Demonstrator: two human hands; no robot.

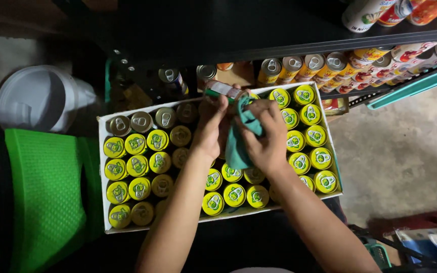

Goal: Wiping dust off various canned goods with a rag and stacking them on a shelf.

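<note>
- Left hand [209,129] grips a green-and-white can [223,89] (lying sideways).
- Right hand [265,134] clutches a teal cloth [238,144] against it.
- Both hover over a white tray [103,167] of yellow-topped cans [137,165].

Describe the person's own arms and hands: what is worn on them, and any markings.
Both forearms are bare from the bottom edge of the picture up to the hands; no sleeves show. The left hand and the right hand are ungloved. No watch, bracelet or ring can be made out at the wrists or fingers, though the light is dim. No markings can be seen.
</note>
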